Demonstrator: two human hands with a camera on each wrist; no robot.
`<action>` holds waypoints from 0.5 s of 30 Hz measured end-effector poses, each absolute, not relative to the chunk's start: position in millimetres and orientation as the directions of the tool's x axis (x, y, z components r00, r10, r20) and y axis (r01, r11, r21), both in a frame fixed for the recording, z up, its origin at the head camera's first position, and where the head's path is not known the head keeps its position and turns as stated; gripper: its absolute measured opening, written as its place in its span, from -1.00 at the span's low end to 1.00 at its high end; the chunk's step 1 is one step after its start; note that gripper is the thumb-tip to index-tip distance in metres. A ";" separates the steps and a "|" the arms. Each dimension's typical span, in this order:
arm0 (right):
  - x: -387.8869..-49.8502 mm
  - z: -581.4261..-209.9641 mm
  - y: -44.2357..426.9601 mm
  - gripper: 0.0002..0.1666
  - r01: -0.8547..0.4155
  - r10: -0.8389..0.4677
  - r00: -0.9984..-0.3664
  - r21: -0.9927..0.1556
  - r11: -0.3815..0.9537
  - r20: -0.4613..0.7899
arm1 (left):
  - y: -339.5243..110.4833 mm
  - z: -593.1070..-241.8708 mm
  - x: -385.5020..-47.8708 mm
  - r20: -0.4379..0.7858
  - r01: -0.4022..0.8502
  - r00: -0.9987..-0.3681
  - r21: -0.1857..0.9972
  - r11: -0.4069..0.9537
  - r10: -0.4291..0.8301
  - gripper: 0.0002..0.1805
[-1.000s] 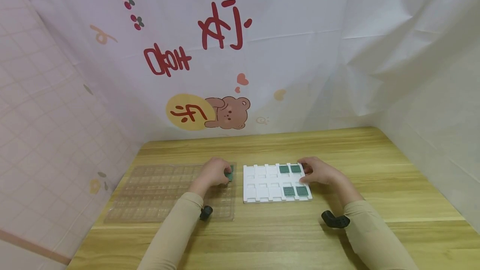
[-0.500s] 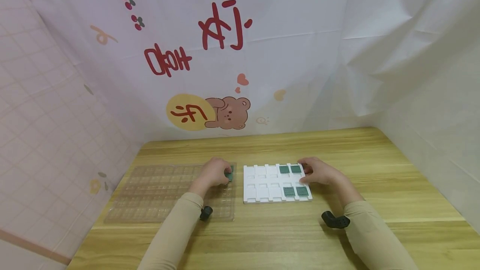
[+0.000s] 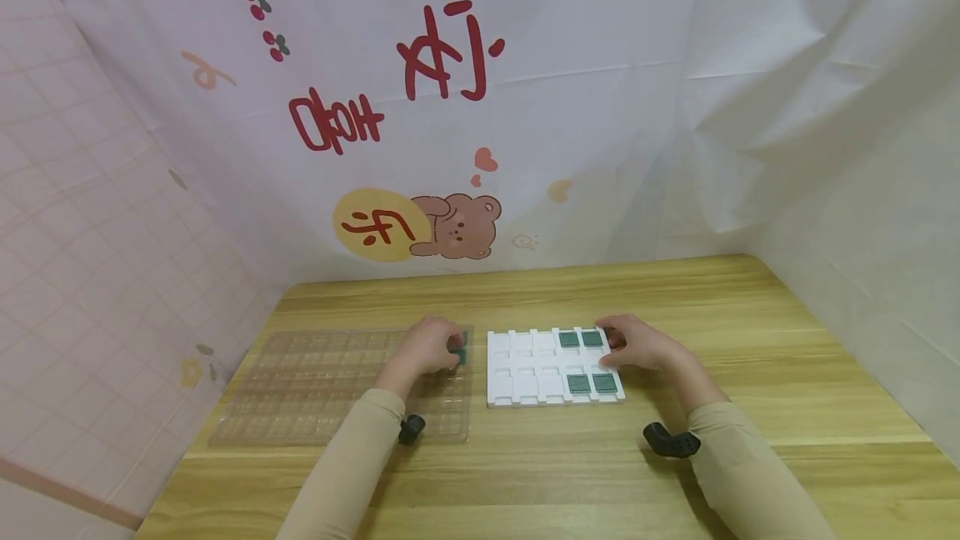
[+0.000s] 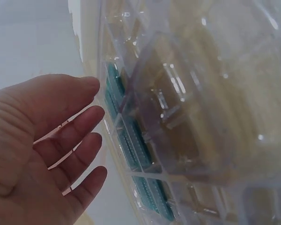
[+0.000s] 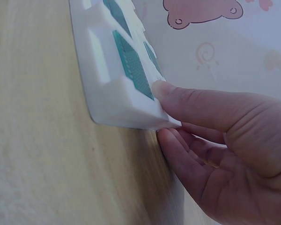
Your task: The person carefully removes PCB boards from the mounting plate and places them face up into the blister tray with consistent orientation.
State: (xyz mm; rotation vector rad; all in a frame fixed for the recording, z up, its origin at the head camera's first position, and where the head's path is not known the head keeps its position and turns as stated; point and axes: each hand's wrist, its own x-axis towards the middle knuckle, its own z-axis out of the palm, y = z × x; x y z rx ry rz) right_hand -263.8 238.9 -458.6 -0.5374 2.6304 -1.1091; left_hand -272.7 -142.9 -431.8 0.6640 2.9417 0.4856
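My left hand [image 3: 429, 346] is over the right edge of a clear plastic tray [image 3: 345, 382]. Its fingers are loosely bent and hold nothing, just beside green chips [image 4: 136, 145] sitting in the tray's compartments in the left wrist view. On the right, a white tray [image 3: 525, 363] lies flat on the table, with green chips [image 3: 603, 382] in slots at its right end. My right hand [image 3: 636, 342] pinches that end of the white tray. In the right wrist view its thumb [image 5: 164, 89] lies on the top rim, with the other fingers against the outer side.
The wooden table [image 3: 555, 473] extends in front of both trays. A printed white curtain [image 3: 600, 148] stands behind it and at both sides. Dark wrist devices [image 3: 671, 440] are worn on both arms. The two trays lie close together with a narrow gap between.
My left fingers have shifted slightly at the clear tray's edge, and more of the green chip under them shows. My right hand and the white tray have not visibly moved.
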 end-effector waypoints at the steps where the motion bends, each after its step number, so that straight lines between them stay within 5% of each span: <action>1: -263.9 -458.8 239.0 -0.14 -0.244 -0.422 -0.904 -0.725 0.644 -0.071 | -142.9 -432.3 -272.7 -0.002 0.408 -0.901 0.331 0.851 0.433 -0.83; 15: -262.7 -457.6 238.1 -0.14 -0.244 -0.425 -0.903 -0.733 0.635 -0.068 | -134.8 -425.4 -264.4 0.129 0.447 -0.892 0.393 0.803 0.434 -0.66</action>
